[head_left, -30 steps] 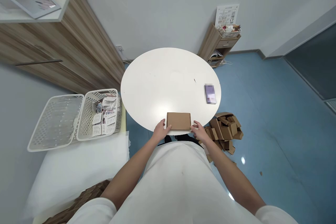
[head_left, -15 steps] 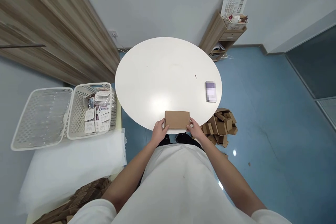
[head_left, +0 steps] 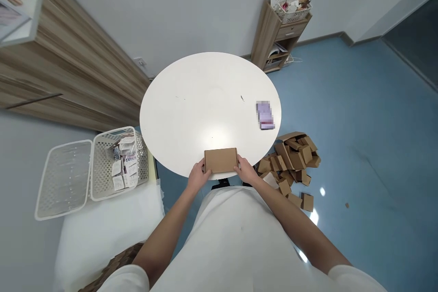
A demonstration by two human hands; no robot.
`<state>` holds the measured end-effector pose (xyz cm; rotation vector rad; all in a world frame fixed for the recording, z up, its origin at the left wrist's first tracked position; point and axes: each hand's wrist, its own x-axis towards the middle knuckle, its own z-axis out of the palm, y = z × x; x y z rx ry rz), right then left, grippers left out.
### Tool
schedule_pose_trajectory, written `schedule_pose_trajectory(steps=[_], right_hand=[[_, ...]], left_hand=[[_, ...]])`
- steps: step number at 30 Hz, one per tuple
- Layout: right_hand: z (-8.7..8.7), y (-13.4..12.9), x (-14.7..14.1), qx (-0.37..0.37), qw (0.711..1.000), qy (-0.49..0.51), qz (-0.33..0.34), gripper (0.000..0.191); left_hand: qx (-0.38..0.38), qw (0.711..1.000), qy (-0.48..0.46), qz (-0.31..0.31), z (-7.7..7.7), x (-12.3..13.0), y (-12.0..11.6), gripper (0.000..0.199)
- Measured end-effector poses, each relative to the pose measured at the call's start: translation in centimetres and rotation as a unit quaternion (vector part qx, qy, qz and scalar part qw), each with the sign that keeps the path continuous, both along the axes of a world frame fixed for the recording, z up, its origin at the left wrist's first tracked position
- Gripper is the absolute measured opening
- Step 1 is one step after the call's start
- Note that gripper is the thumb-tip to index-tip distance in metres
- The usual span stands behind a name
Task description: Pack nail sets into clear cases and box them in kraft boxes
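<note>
A closed, flat brown cardboard box (head_left: pixel 221 160) lies at the near edge of the white oval table (head_left: pixel 205 91). My left hand (head_left: pixel 199 174) grips its left end, with the thumb on the near left corner. At the opposite end, my right hand (head_left: pixel 245 170) holds the box by its near right corner. Toward the right side of the table lies a purple item (head_left: pixel 265 115), blurred by pixelation. A small dark mark is on the tabletop to the left of it.
White basket (head_left: pixel 114 191) with packets and papers at left, beside a clear lid (head_left: pixel 65 178). Many small cardboard boxes (head_left: pixel 297 160) lie on the floor right of the table. A wooden cabinet (head_left: pixel 85 64) stands back left, a small shelf unit (head_left: pixel 265 36) behind the table.
The view has turned and shifted, so the table appears further left and more floor boxes show at right. Both hands still hold the box, now slightly tilted in view.
</note>
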<state>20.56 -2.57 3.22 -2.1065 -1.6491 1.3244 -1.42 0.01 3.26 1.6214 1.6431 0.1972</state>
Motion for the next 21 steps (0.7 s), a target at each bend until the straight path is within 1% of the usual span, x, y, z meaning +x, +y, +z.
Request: schedule_pose_trajectory(steps=[4, 6, 9, 11, 13, 16, 18, 21], right_hand=[[-0.2, 0.6, 0.9, -0.002, 0.999, 0.043, 0.026, 0.051], [-0.1, 0.7, 2.0, -0.004, 0.998, 0.052, 0.022, 0.052], [0.6, 0.5, 4.7, -0.003, 0.998, 0.061, -0.014, 0.055], [1.3, 0.1, 7.2, 0.008, 0.997, 0.061, -0.045, 0.057], [2.1, -0.8, 10.2, 0.024, 0.994, 0.053, -0.087, 0.058], [2.6, -3.2, 14.9, 0.058, 0.981, 0.037, -0.184, 0.059], [2.2, -5.5, 17.8, 0.071, 0.962, 0.017, -0.262, 0.062], [0.9, -9.5, 20.9, 0.062, 0.927, -0.004, -0.369, 0.068]], left_hand=[[-0.030, 0.998, -0.037, 0.051, 0.5, 1.2, 0.2, 0.049], [-0.025, 0.997, -0.038, 0.069, 0.8, 2.2, 0.2, 0.050], [0.000, 0.998, -0.034, 0.058, 1.3, 4.6, 0.6, 0.050], [0.012, 0.999, -0.038, 0.033, 1.6, 6.9, 1.3, 0.052], [0.015, 0.998, -0.052, -0.011, 2.1, 10.1, 2.2, 0.054], [0.004, 0.991, -0.071, -0.117, 2.9, 16.2, 3.2, 0.057], [-0.008, 0.979, -0.069, -0.194, 3.2, 20.7, 3.4, 0.058], [-0.018, 0.950, -0.091, -0.299, 2.9, 27.1, 2.8, 0.067]])
